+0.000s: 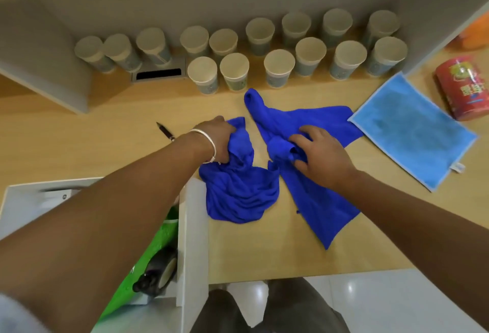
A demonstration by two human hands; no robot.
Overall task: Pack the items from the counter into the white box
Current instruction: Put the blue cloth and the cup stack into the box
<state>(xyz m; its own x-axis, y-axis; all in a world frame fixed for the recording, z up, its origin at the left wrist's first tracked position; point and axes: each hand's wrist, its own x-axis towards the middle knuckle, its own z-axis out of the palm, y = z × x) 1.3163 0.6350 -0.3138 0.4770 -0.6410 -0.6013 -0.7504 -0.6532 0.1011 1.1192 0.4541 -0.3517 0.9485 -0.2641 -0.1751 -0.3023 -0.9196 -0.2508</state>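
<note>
Two deep blue cloths lie on the wooden counter (105,147). My left hand (219,142) grips the bunched top of the left blue cloth (240,195), whose lower part spreads beside the white box. My right hand (317,158) pinches a rolled fold of the right blue cloth (312,200), which stretches from the cups down toward the counter's front edge. The white box (193,227) stands open at the lower left and holds a green item (156,245) and a dark bottle (158,272). My left forearm crosses over the box.
Several paper cups (234,70) line the back of the counter. A light blue cloth (412,131) lies flat at the right, with a red packet (463,89) beyond it and something orange (476,33) at the far right. A black pen (165,131) lies left of my left hand.
</note>
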